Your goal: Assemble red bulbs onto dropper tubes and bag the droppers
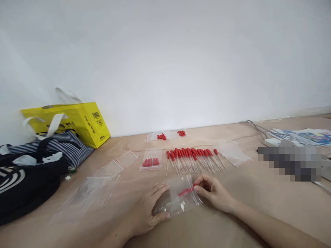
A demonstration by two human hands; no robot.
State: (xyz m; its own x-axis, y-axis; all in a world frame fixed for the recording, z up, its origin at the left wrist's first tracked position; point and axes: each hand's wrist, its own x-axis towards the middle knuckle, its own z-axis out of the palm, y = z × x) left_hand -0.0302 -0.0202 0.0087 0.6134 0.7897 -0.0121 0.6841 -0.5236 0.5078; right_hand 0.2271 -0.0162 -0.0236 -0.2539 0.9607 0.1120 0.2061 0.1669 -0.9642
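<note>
**Handling red-bulbed dropper at bag mouth, looks partway**

Filled bag [150, 168] holds a row of droppers; far bag [149, 137] by the wall seems loaded too. Left over: long row of loose droppers [191, 152], bulbs toward wall, tips toward person. Working bag [178, 208] lies in front, mouth right, another bulb apparently inside. Right hand [213, 193] pinches the held dropper [191, 189] at that mouth, thumb and forefinger closed; bulb right, long axis seemingly running left and slightly nearer the person, tip unclear through plastic. Left hand [146, 210] rests on bag, fingers spread, thumb apart.
</note>
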